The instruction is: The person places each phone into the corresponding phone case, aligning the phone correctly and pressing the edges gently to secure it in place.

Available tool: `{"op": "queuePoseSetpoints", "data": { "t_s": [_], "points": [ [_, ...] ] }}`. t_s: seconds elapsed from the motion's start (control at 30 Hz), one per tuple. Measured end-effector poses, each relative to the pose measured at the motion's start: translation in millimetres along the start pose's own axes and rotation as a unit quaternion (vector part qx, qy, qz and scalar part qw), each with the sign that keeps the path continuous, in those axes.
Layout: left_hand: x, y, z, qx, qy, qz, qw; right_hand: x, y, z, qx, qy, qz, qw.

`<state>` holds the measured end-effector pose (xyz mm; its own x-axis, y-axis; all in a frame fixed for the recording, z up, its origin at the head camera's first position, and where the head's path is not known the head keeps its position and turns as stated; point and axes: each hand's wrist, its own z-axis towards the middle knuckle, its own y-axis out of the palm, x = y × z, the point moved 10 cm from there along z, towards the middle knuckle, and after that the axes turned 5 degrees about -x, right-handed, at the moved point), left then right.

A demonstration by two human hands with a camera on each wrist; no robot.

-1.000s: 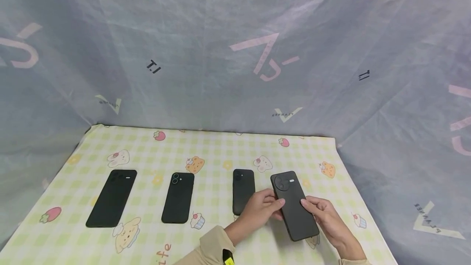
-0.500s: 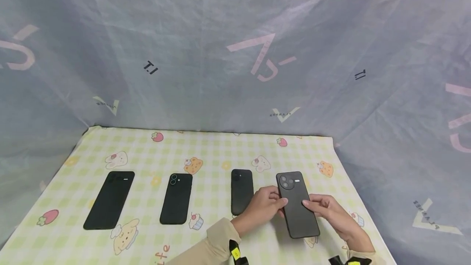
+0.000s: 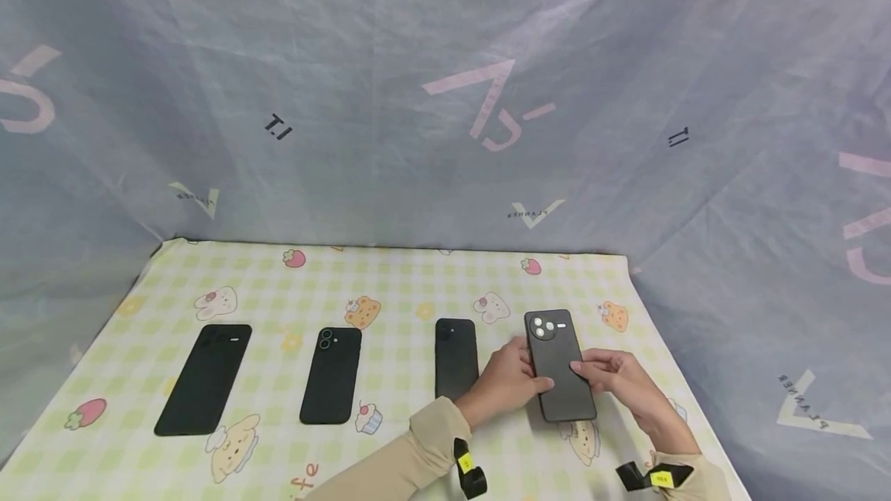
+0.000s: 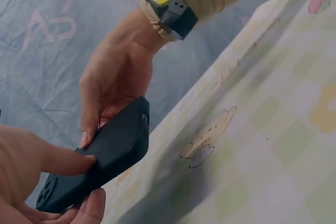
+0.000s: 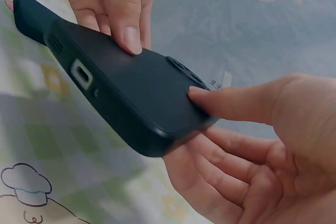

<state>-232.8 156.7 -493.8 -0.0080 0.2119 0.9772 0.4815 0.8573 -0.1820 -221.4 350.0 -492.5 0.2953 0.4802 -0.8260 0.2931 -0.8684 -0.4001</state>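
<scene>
A black smartphone [image 3: 567,381] with a round camera bump at its far end is held back-side up above the cloth by both hands. My left hand [image 3: 503,386] grips its left long edge, thumb on the back and fingers underneath. From the right, my right hand [image 3: 629,386] pinches the other long edge, its thumb [image 5: 231,100] pressed on the back near the side. The charging port in the phone's near short end [image 5: 83,74] faces the right wrist camera. Beside my left hand lies another black phone [image 3: 455,354], partly covered by that hand.
Two more black phones, one with two ringed lenses [image 3: 330,377] and a larger one [image 3: 204,381], lie back-up to the left. A checked cloth with cartoon prints [image 3: 397,292] covers the table. Grey fabric [image 3: 348,138] hangs behind and at the sides.
Both hands keep hold of the phone. It has moved slightly away from the body and turned straighter, and its lenses now catch the light. The other phones stay in place.
</scene>
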Motion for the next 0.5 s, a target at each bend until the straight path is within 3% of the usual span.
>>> {"op": "queuePoseSetpoints", "data": {
  "t_s": [0.2, 0.5],
  "points": [
    [5.1, 2.2, 8.0, 0.007, 0.007, 0.039, 0.9992, -2.4, -5.7, 9.0, 0.034, -0.004, -0.016, 0.9993],
    [-4.8, 1.4, 16.3, 0.027, -0.028, 0.124, 0.9915, -0.8, -5.7, 14.5, 0.091, -0.007, -0.05, 0.9946]
  ]
}}
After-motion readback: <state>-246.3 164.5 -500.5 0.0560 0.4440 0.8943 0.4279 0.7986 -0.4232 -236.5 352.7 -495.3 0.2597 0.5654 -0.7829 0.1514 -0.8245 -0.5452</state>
